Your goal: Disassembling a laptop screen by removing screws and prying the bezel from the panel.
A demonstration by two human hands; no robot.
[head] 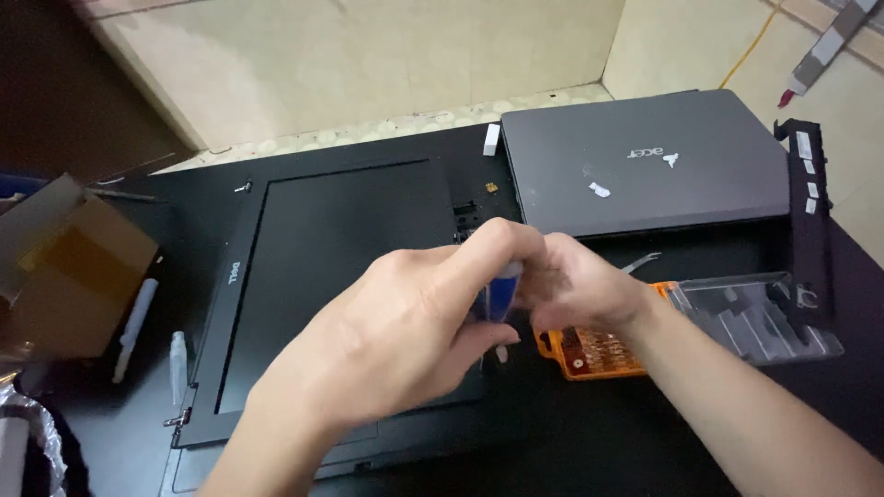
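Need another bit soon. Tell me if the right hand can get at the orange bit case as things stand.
Probably yes. The right hand hovers right above the orange bit case, whose clear lid lies swung open, so nothing covers the bits. But both hands are busy with the blue-handled screwdriver.

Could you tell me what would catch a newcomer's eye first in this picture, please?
First, the two hands meeting at the centre: the left hand and right hand together hold a blue-handled tool. Beneath them lies a black laptop screen panel. To the right sit an orange bit case and, behind it, a closed grey laptop.
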